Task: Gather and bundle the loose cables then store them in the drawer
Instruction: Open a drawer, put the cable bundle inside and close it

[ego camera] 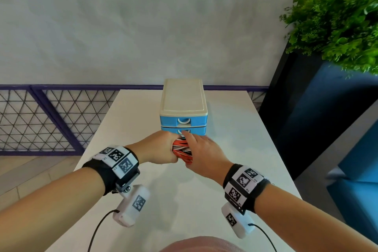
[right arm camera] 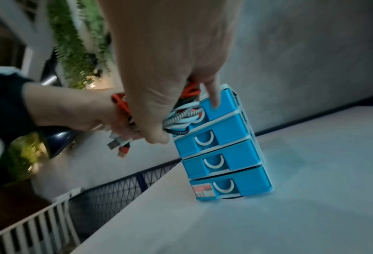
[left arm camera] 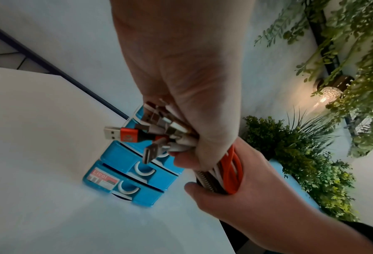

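Cables (ego camera: 182, 149), plug ends leftward, looped ends rightward, gripped by left hand (ego camera: 158, 147) and right hand (ego camera: 201, 154) before drawer unit (ego camera: 183, 108).

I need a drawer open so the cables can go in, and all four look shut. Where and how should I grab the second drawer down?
Hook a finger of the right hand into the white curved handle recessed at the middle of the second drawer, coming straight from the front. The left hand grips the cables.
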{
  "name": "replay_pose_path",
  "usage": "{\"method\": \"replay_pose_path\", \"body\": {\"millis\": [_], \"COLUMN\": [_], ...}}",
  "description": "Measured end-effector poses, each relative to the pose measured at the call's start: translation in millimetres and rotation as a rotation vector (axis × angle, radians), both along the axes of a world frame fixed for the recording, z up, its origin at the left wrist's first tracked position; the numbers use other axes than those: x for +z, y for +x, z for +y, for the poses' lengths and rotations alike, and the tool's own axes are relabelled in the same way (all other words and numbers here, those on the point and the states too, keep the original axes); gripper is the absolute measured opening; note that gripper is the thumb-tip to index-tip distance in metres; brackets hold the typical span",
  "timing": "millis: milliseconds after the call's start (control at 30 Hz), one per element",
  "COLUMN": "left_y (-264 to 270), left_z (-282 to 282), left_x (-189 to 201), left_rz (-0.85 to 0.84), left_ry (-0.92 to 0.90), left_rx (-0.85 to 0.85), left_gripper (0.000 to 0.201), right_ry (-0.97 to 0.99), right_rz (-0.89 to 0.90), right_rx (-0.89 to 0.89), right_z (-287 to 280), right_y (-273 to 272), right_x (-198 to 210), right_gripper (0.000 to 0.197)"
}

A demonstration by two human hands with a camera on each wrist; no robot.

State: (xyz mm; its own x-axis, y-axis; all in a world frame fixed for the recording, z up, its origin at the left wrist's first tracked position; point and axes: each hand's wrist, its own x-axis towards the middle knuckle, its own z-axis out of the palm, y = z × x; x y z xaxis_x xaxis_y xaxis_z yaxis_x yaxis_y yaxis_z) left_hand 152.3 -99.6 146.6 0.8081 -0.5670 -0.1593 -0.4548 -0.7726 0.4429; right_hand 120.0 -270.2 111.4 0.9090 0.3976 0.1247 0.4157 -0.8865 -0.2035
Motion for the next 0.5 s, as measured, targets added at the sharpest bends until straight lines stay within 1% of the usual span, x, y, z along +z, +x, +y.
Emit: {"method": "replay_pose_path", "body": {"millis": [67,133,233,300,367,433,500], "left_y": [0,-1,1,4,10,17,27], "left_z": [0,0,-2,-2,0,6,14], "left_x": [0,-2,-4,-2,2,9,16], "left_rz": [0.038,0.06,0.089,0.083,0.088,0.13,0.086], "left_ry": [-0.042,-0.058,-0.029,0.041,0.072,-0.071,-0.262], "left_rx": [0.009,0.01,0.019,0.011,0.012,0.067,0.124], "left_gripper": [0.017,0.016,0.02,0.025,0.039,0.055,0.058], "right_ry": [0.088,0.087,0.032,-0.033,-0.096,-0.138,-0.151], "right_rz": [0.081,0.097,0.147,0.153,0.146,0.133,0.119], "right_rx": [0.024,0.047,0.071,0.065,0.057,0.028,-0.002], "right_z": [-3,-6,-8,-9,-10,-13,-17], "right_y": [2,5,12,19,26,34,41], "right_x": [5,8,8,11,16,23,31], "right_gripper": [0.058,0.043,0.036,0.033,0.032,0.032,0.034]}}
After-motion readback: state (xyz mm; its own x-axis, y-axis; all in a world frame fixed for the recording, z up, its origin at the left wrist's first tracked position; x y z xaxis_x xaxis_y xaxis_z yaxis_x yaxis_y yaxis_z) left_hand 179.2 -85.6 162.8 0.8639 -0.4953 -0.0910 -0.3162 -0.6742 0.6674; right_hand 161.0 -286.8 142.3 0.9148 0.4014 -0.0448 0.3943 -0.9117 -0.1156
